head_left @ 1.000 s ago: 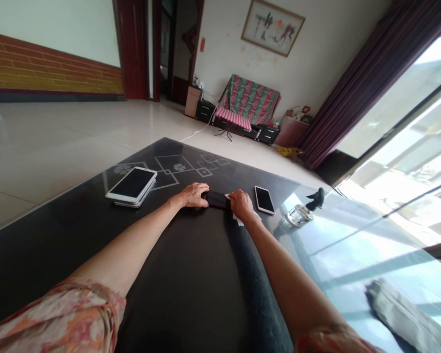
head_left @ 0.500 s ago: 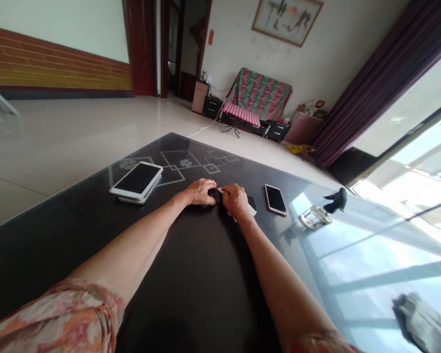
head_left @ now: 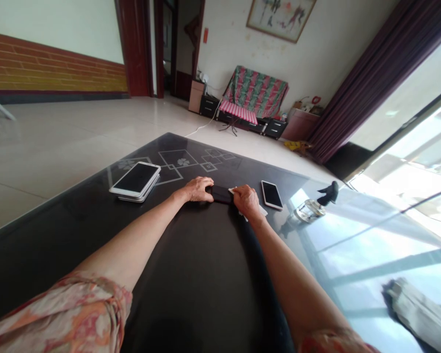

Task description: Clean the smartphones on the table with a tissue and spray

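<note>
Two bare hands, the left hand (head_left: 198,189) and the right hand (head_left: 247,200), on one black glass table (head_left: 191,274). Phones number four, it seems: one dark phone (head_left: 221,194), one white-edged phone (head_left: 271,194), and one white stack (head_left: 135,181) that looks like two handsets, though the angle blurs the lower one. Also counted are one white cloth (head_left: 261,212), one glass ashtray (head_left: 308,211), one small black figure (head_left: 327,192), one grey folded cloth (head_left: 422,314) and one framed painting (head_left: 281,17).

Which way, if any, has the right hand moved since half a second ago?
Yes. The right hand slid right, nearer the small phone.
</note>
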Available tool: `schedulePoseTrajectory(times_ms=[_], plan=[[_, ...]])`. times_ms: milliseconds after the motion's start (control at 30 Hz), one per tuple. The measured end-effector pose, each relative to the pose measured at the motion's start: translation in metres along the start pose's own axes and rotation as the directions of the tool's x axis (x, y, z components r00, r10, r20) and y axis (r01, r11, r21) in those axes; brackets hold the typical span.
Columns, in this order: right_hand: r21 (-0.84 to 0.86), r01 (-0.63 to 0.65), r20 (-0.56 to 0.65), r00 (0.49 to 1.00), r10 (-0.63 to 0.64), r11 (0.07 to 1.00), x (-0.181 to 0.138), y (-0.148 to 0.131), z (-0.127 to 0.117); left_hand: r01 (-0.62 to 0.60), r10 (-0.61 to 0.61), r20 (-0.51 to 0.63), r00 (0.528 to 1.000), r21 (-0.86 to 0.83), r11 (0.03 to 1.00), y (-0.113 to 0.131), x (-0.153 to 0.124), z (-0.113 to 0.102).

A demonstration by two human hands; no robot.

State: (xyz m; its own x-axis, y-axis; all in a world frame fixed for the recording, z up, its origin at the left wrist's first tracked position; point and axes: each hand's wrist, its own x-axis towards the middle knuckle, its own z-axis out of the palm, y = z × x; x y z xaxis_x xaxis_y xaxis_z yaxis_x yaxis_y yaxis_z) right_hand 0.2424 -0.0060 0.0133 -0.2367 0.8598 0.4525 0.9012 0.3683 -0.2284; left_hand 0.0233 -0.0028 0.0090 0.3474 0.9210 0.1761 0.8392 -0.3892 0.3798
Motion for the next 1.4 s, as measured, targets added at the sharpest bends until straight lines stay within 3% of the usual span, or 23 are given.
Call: schedulePoseTrajectory(times_ms=[167, 333, 833, 1100, 1400], plan=[[-0.020, -0.110, -0.059, 0.992, 0.109, 0.994, -0.011, 0.018, -0.003, 0.035, -0.035, 0.021, 0.999, -0.013, 0.999, 0.001, 0.001, -0.001], [-0.013, -0.184, -0.162, 0.970, 0.179, 0.983, -0.017, 0.018, 0.004, 0.003, -0.002, 0.010, 1.000, -0.019, 1.000, 0.000, 0.000, -0.001], [0.019, 0.070, -0.046, 0.997, -0.069, 0.997, -0.005, -0.020, 0.017, -0.106, 0.109, 0.063, 0.992, -0.048, 0.993, -0.009, 0.005, -0.009], [0.107, 0.155, -0.022, 0.988, -0.154, 0.982, -0.004, -0.050, 0.023, -0.090, 0.094, 0.068, 0.993, -0.048, 0.995, -0.009, 0.004, -0.009], [0.124, 0.163, -0.043, 0.986, -0.159, 0.979, -0.004, -0.052, 0.023, -0.155, 0.156, 0.019, 0.988, -0.048, 0.987, -0.020, 0.005, -0.008]])
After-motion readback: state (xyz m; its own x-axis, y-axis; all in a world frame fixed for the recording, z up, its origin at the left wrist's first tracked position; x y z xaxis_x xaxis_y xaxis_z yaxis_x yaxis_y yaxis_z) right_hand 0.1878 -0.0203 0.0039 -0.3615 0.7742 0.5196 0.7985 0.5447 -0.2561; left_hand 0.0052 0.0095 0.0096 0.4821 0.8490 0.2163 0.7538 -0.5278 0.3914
